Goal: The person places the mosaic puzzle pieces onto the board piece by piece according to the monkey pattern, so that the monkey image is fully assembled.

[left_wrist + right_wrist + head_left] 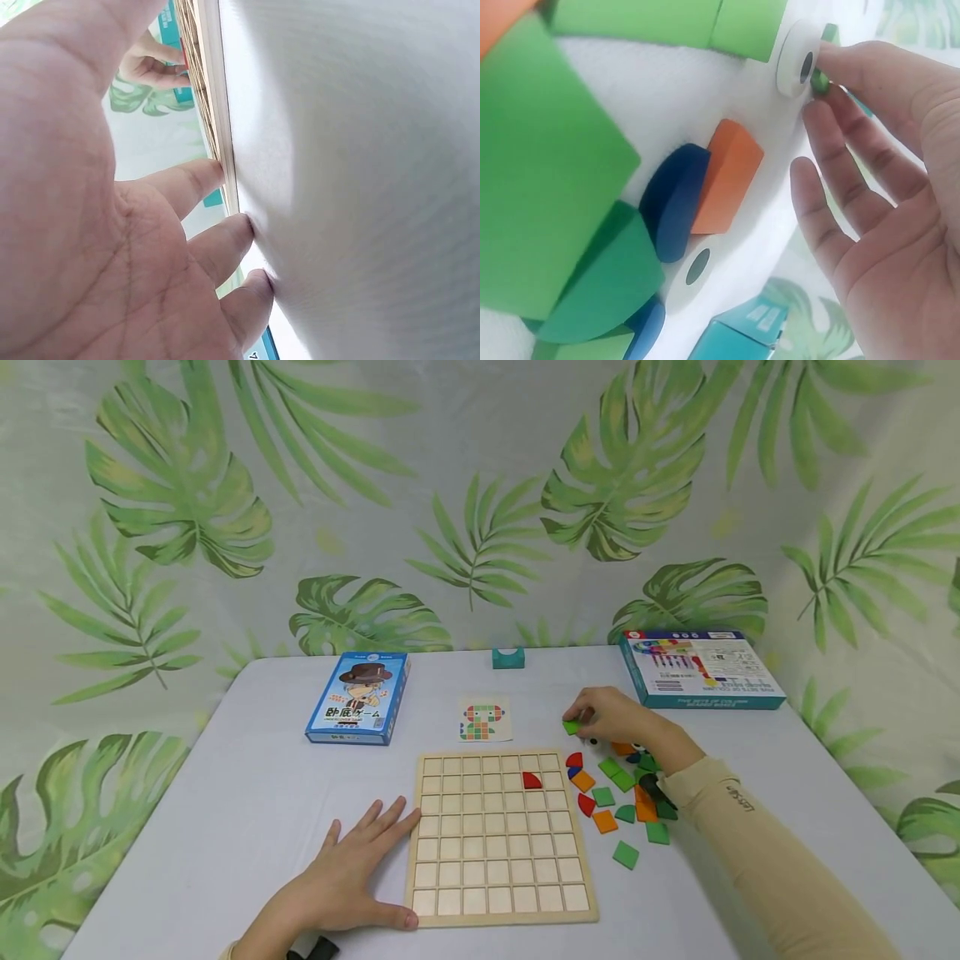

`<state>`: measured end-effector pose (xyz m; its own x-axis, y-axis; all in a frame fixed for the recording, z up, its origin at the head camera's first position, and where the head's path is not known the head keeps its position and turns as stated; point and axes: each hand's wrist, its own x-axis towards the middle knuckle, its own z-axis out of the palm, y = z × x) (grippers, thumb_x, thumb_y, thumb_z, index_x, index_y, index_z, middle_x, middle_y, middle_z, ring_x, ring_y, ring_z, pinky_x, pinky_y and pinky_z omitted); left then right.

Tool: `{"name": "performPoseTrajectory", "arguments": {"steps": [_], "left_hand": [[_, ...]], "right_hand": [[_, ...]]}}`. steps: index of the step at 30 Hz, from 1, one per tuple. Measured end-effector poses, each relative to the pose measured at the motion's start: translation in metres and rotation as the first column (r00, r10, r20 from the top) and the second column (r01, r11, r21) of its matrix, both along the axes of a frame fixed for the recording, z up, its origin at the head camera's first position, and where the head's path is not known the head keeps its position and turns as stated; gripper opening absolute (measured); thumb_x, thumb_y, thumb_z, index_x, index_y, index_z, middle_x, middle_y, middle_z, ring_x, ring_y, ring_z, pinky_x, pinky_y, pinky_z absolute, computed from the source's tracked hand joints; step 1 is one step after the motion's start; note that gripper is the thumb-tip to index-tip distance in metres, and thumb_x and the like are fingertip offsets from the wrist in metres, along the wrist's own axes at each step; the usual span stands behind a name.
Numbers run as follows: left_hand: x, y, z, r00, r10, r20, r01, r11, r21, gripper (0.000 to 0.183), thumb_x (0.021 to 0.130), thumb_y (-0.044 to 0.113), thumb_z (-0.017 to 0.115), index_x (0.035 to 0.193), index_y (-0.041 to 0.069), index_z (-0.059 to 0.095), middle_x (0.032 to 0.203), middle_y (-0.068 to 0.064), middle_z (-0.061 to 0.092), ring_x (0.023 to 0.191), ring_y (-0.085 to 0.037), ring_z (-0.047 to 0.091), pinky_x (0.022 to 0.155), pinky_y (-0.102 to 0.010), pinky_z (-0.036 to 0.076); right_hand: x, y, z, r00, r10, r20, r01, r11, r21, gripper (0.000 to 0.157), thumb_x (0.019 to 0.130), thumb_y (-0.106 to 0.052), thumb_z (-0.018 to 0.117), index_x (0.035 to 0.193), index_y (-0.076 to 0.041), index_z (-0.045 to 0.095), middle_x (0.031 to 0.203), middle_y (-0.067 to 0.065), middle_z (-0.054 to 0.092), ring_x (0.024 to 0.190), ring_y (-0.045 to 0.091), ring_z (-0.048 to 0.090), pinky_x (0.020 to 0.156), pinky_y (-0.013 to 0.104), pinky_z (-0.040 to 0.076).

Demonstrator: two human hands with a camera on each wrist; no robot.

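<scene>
My right hand (615, 717) is beyond the board's upper right corner, thumb and forefinger pinching a small light-green tile (572, 727). In the right wrist view a white eye-like disc (787, 64) with a dark dot overlaps the pinched tile. My left hand (333, 881) rests spread on the table, with thumb and forefinger against the left edge of the wooden grid board (517, 918). One red quarter-circle piece (532, 781) lies in a square near the board's upper right. Behind the board is a card (504, 732) printed with a coloured mosaic figure.
Loose green, orange, red and blue pieces, among them a green square (626, 855), are scattered right of the board, partly under my right forearm. A blue game box (356, 697) stands back left, a teal-edged box (705, 672) back right, and a teal notched block (508, 660) between them.
</scene>
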<state>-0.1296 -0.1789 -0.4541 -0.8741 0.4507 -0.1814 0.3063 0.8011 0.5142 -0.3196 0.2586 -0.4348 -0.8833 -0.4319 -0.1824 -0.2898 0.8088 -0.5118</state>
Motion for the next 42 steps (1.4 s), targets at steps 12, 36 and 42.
{"name": "performPoseTrajectory", "arguments": {"steps": [12, 36, 42], "left_hand": [[-0.001, 0.001, 0.0, 1.0, 0.006, -0.004, -0.006, 1.0, -0.007, 0.127, 0.064, 0.078, 0.089, 0.169, 0.029, 0.037, 0.18, -0.005, 0.026, 0.167, -0.044, 0.017, 0.116, -0.093, 0.004], [0.002, 0.003, 0.001, 1.0, 0.013, -0.016, -0.014, 1.0, -0.026, 0.127, 0.063, 0.077, 0.09, 0.168, 0.027, 0.039, 0.179, -0.005, 0.027, 0.166, -0.045, 0.019, 0.116, -0.093, 0.006], [0.002, 0.003, 0.002, 1.0, 0.008, -0.023, -0.009, 1.0, -0.028, 0.127, 0.063, 0.078, 0.09, 0.168, 0.026, 0.039, 0.179, -0.005, 0.028, 0.166, -0.045, 0.02, 0.115, -0.093, 0.008]], "right_hand": [[0.001, 0.001, -0.002, 1.0, -0.001, -0.014, 0.001, 1.0, 0.02, 0.025, 0.098, -0.011, 0.078, 0.123, -0.007, 0.079, 0.12, 0.011, 0.072, 0.102, 0.022, 0.065, 0.095, 0.039, 0.062], [0.036, -0.037, 0.012, 0.979, 0.16, -0.124, -0.173, 0.979, -0.107, 0.023, 0.096, -0.017, 0.08, 0.118, -0.011, 0.081, 0.113, 0.001, 0.075, 0.099, 0.016, 0.066, 0.091, 0.04, 0.059], [0.043, -0.047, 0.011, 0.967, 0.214, -0.136, -0.231, 0.966, -0.118, 0.021, 0.096, -0.017, 0.08, 0.116, -0.01, 0.08, 0.113, 0.002, 0.075, 0.096, 0.014, 0.065, 0.085, 0.031, 0.061]]}}
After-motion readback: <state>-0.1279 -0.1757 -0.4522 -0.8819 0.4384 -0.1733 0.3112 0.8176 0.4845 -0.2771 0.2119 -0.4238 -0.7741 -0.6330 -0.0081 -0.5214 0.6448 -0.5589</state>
